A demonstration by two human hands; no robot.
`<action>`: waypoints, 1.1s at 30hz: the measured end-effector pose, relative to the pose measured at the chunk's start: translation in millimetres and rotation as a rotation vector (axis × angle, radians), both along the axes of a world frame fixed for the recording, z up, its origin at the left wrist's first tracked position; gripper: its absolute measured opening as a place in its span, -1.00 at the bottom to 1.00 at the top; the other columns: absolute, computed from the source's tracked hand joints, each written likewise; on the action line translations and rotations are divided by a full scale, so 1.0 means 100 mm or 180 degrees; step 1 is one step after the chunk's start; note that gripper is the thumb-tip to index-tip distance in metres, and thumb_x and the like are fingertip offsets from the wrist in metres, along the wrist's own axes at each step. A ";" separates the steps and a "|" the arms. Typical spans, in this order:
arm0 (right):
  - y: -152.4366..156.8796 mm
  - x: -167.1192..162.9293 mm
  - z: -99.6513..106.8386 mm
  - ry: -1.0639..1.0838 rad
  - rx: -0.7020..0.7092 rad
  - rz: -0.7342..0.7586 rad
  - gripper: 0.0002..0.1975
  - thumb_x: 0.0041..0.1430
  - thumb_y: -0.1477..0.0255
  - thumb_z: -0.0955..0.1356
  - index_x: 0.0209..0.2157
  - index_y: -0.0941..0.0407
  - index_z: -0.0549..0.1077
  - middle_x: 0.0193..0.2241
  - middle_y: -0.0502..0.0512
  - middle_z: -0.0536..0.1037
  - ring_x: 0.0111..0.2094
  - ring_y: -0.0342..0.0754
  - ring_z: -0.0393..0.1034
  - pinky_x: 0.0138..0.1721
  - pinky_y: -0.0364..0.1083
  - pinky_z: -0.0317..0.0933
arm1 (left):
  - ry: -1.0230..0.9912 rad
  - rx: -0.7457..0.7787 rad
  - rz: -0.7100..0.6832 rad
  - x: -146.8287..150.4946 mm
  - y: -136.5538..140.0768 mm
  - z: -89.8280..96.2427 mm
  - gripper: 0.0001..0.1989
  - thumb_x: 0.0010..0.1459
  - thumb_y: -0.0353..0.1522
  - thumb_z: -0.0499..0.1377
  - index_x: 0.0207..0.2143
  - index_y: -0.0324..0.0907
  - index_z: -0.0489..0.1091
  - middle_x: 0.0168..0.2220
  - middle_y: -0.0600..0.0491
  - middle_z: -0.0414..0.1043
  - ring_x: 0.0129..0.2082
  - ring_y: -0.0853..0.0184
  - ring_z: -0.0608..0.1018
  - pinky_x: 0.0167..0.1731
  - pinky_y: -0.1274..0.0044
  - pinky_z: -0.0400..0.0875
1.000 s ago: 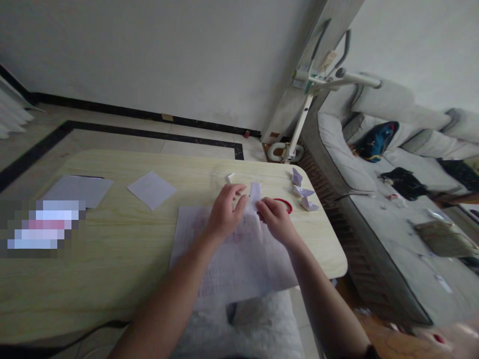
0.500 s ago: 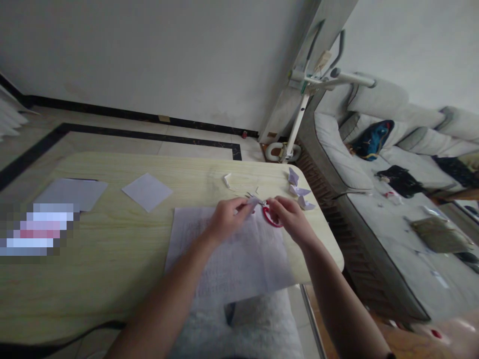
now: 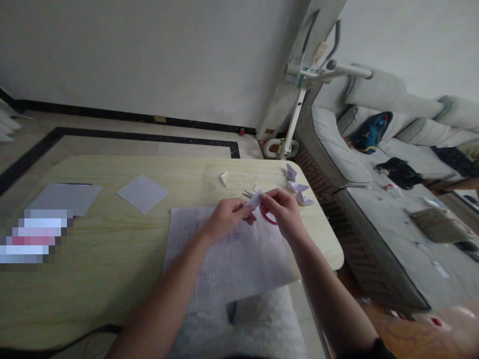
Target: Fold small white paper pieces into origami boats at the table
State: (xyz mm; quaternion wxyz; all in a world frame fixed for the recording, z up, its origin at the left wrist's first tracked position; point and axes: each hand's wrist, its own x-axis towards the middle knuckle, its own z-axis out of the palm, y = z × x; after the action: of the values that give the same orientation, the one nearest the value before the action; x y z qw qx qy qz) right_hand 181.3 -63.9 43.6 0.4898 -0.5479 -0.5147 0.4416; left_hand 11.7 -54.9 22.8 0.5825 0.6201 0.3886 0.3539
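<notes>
My left hand (image 3: 227,218) is closed, pinching the left end of a small folded piece of white paper (image 3: 255,200). At its other end, the fingers of my right hand (image 3: 283,209) are closed on the same paper. A pair of scissors with red handles (image 3: 270,217) shows behind the hands, blades pointing up and left; my right hand covers part of it, and I cannot tell whether they touch. Below both hands, a large printed sheet (image 3: 239,259) lies over the table's near edge. Several folded paper shapes (image 3: 298,186) stand right of my right hand.
Paper scraps (image 3: 224,179) lie beyond my hands on the wooden table (image 3: 123,244). To the left are a square white sheet (image 3: 142,193) and more paper (image 3: 63,197). A grey sofa (image 3: 404,214) stands at the right, by a white exercise machine (image 3: 295,117).
My right hand has moved left and slightly up, nearer my left hand. The folded paper between them has turned and shows more plainly. The whole view has shifted slightly.
</notes>
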 end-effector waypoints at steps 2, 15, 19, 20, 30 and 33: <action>-0.01 0.01 0.01 -0.0021 -0.0030 0.0070 -0.76 0.01 0.24 0.42 -0.48 0.14 0.43 -0.64 -0.03 0.41 -0.61 -0.19 0.25 -0.56 -0.16 0.12 | 0.0121 -0.0024 -0.0054 -0.01 0.00 0.00 -0.73 0.19 -0.29 0.15 -0.52 -0.22 0.48 -0.50 0.02 0.55 -0.46 0.36 0.57 -0.37 0.56 0.42; -0.03 0.04 -0.13 -0.0123 0.0004 -0.0415 -0.74 0.06 0.21 0.38 -0.47 0.11 0.39 -0.66 -0.06 0.34 -0.64 -0.20 0.17 -0.63 -0.16 0.05 | -0.0513 -0.0356 0.0729 0.04 0.05 0.03 -0.92 0.06 -0.43 0.24 -0.38 -0.25 0.54 -0.46 -0.02 0.59 -0.44 0.29 0.61 -0.36 0.50 0.52; -0.04 0.05 -0.13 -0.0060 -0.0012 -0.0432 -0.77 0.06 0.24 0.39 -0.48 0.12 0.39 -0.68 -0.06 0.35 -0.64 -0.20 0.18 -0.63 -0.16 0.04 | -0.0451 -0.0304 0.0737 0.05 0.05 -0.01 -0.91 0.09 -0.42 0.21 -0.41 -0.26 0.51 -0.47 -0.02 0.58 -0.45 0.29 0.61 -0.36 0.50 0.52; -0.04 0.06 -0.12 -0.0072 0.0001 -0.0423 -0.77 0.05 0.25 0.39 -0.48 0.12 0.40 -0.68 -0.06 0.35 -0.64 -0.19 0.18 -0.62 -0.16 0.04 | -0.0442 -0.0286 0.0728 0.05 0.05 -0.02 -0.91 0.09 -0.41 0.21 -0.40 -0.26 0.50 -0.47 -0.02 0.58 -0.44 0.29 0.61 -0.37 0.50 0.51; -0.09 0.11 0.09 -0.1407 0.0365 0.0583 -0.86 0.14 0.35 0.37 -0.38 0.13 0.52 -0.46 0.07 0.55 -0.43 -0.10 0.38 -0.38 -0.09 0.23 | 0.0103 0.0240 -0.0142 0.01 -0.01 -0.08 -0.69 0.19 -0.17 0.15 -0.45 -0.20 0.50 -0.51 0.03 0.51 -0.52 0.38 0.52 -0.49 0.57 0.38; -0.04 0.25 0.08 -0.1713 0.0441 0.0303 -0.81 0.16 0.31 0.36 -0.28 0.14 0.52 -0.40 0.11 0.56 -0.39 -0.07 0.41 -0.34 -0.08 0.25 | 0.0002 0.0165 0.0152 0.04 0.01 -0.11 -0.72 0.18 -0.22 0.14 -0.46 -0.21 0.47 -0.55 0.03 0.50 -0.56 0.39 0.51 -0.52 0.58 0.37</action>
State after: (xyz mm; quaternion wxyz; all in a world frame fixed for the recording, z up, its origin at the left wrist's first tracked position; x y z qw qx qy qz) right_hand 205.8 -68.3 51.9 0.3505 -0.5859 -0.6803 0.2665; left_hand 15.7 -54.3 12.1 0.5575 0.6256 0.3941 0.3775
